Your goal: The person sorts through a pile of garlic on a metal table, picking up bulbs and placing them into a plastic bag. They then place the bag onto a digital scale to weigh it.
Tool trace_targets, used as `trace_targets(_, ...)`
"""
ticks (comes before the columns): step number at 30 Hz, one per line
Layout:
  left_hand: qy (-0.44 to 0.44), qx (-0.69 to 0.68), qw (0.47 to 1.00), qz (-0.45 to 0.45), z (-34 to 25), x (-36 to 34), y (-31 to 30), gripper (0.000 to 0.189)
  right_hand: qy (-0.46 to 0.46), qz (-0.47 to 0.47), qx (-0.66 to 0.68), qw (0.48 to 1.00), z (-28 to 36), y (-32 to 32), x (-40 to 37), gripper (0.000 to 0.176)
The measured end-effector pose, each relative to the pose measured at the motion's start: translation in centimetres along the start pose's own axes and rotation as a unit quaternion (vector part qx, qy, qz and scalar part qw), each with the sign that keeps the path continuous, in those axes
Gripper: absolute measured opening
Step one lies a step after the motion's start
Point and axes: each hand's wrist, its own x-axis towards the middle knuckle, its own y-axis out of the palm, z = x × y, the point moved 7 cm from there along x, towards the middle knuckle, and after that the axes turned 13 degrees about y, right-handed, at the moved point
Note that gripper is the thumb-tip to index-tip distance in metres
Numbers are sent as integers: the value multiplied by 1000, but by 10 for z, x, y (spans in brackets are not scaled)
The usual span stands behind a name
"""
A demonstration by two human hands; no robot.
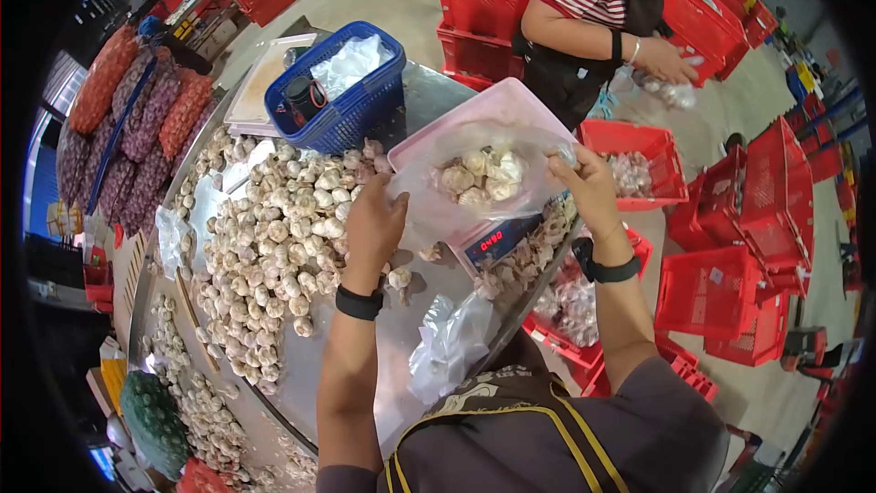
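Note:
A clear plastic bag point(429, 205) with several garlic bulbs point(479, 175) in it lies over the pink tray of a digital scale point(493, 242), whose red display seems to read 0490. My left hand point(376, 224) grips the bag's left edge, thumb against the fingers. On the other side my right hand point(586, 184) pinches the bag's right edge. A big heap of loose garlic point(274, 246) spreads over the metal table to the left of my left hand. Flattened empty plastic bags point(447, 347) lie on the table near my body.
Behind the heap stands a blue basket point(342, 114) holding plastic bags and a dark object. Red crates point(703, 288) are stacked on the right, some with bagged garlic. Across from me a co-worker point(593, 27) handles a bag. Filled mesh sacks point(128, 128) stand at left.

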Motion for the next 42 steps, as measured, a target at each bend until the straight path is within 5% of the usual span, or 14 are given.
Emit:
trace_targets(7,-78,37,993,76,2,-11,-5,64,-31,-19,-96,995,3,4,6,26)
trace_targets(20,-111,40,990,78,23,-25,0,60,-57,-32,-78,995,0,6,3,25)
trace_targets(23,-63,22,998,-19,28,-25,-24,44,13,24,-73,997,-2,4,16,23)
trace_targets(25,-47,-159,977,-132,8,-23,-61,40,20,108,-18,994,27,21,15,24)
trace_targets(26,-48,-157,976,-142,2,-25,-74,40,15,116,-21,993,41,28,13,24)
trace_targets(28,-25,-368,912,-178,-11,-29,-96,42,5,161,30,986,72,49,6,26)
trace_targets(30,-26,-386,900,-202,-37,-45,-130,41,-5,193,23,981,98,73,-13,26)
trace_targets(33,18,-555,811,-185,-64,-78,-168,39,8,322,60,945,116,118,-49,38)
trace_targets(37,47,-429,892,-131,-86,-128,-170,51,185,436,74,878,67,200,-113,42)
trace_targets(39,49,-201,977,-48,-83,-157,-149,57,197,503,94,836,22,241,-144,41)
trace_targets(42,15,-131,991,-15,-53,-198,-119,57,269,568,72,775,-58,281,-190,36)
